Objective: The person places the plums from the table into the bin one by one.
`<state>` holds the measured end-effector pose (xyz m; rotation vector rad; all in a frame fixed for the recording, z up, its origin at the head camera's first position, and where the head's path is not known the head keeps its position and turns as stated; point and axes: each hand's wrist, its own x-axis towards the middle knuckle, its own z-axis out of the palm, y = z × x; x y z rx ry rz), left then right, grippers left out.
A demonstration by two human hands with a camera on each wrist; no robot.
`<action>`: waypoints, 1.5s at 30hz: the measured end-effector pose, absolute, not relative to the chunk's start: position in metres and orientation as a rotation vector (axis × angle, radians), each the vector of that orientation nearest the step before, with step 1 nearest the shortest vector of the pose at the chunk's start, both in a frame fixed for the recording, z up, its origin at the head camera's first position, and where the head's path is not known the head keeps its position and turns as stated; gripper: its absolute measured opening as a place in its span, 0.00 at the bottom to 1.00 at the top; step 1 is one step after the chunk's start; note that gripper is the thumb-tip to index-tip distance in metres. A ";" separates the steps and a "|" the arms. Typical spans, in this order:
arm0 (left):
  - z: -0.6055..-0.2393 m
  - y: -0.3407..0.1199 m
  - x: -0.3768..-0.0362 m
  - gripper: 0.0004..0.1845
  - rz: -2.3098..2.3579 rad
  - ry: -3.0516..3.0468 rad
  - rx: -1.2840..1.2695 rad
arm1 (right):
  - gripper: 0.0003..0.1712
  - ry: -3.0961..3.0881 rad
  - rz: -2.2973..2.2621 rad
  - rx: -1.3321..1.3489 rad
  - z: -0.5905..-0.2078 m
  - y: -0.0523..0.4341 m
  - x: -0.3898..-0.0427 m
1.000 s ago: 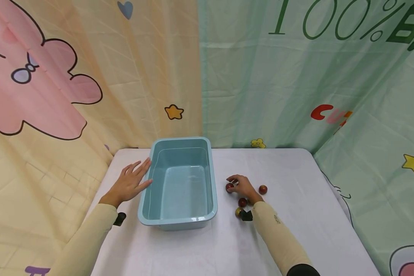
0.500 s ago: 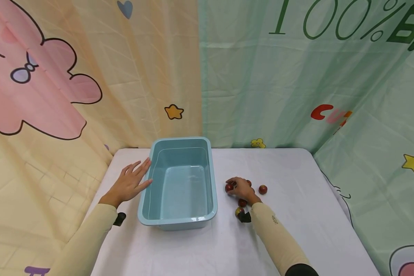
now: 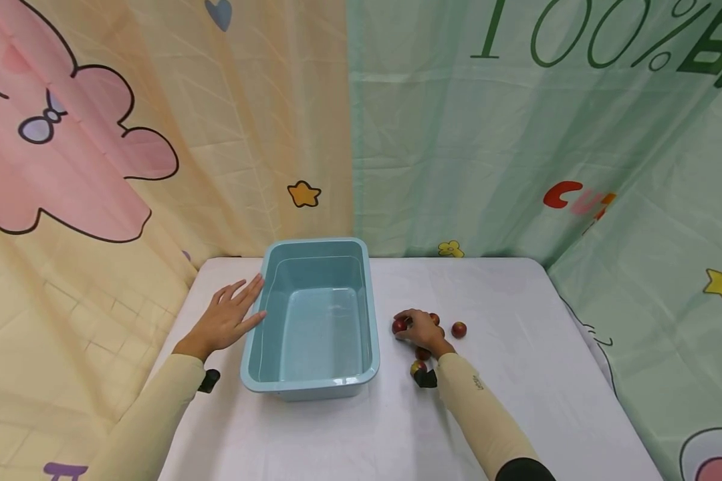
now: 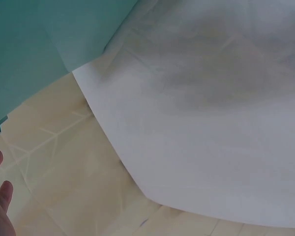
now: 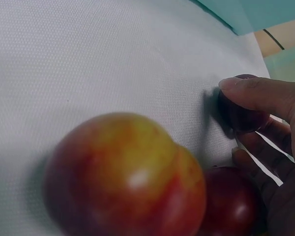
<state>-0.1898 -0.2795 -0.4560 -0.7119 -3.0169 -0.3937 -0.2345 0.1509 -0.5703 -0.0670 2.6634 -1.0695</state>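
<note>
My right hand [image 3: 424, 329] pinches a dark red plum [image 3: 399, 325] on the white table, right of the basin. In the right wrist view the thumb lies across that plum [image 5: 242, 112], with fingers on its far side. A yellow-red plum [image 5: 128, 179] looms large there, beside another dark plum [image 5: 230, 204]. More plums surround the hand in the head view: one behind it [image 3: 434, 318], one to its right [image 3: 459, 330], and one near the wrist [image 3: 418, 368]. My left hand [image 3: 225, 319], fingers extended, touches the left rim of a light blue basin [image 3: 309, 386].
The basin has high walls and shows a bare floor inside. A white cloth [image 3: 313, 444] covers the table, whose far edge meets printed curtains [image 3: 409, 167]. In the left wrist view the basin's outer wall [image 4: 44, 44] stands over the cloth.
My right hand has shifted slightly left with its fingers round the plum, uncovering a plum behind it. The left hand and the basin stay put.
</note>
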 end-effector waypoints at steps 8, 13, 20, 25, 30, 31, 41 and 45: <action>-0.456 -0.278 -0.190 0.40 -0.405 -2.998 -0.712 | 0.23 2.677 -1.038 -0.085 -0.570 0.153 -0.235; -0.455 -0.279 -0.189 0.40 -0.399 -3.005 -0.709 | 0.23 2.681 -1.046 -0.106 -0.571 0.152 -0.234; -0.456 -0.279 -0.189 0.40 -0.396 -3.009 -0.703 | 0.23 2.691 -1.056 -0.147 -0.573 0.153 -0.234; -0.458 -0.279 -0.188 0.39 -0.412 -2.997 -0.697 | 0.23 2.682 -1.058 -0.131 -0.571 0.152 -0.233; -0.458 -0.279 -0.189 0.39 -0.426 -2.992 -0.698 | 0.23 2.659 -1.082 -0.094 -0.566 0.150 -0.233; -0.457 -0.279 -0.189 0.39 -0.424 -2.999 -0.696 | 0.23 2.657 -1.084 -0.096 -0.566 0.150 -0.233; -0.456 -0.279 -0.189 0.40 -0.396 -3.041 -0.687 | 0.24 2.608 -1.123 -0.052 -0.552 0.145 -0.237; -0.455 -0.279 -0.190 0.40 -0.395 -3.025 -0.702 | 0.23 2.634 -1.128 -0.114 -0.546 0.144 -0.238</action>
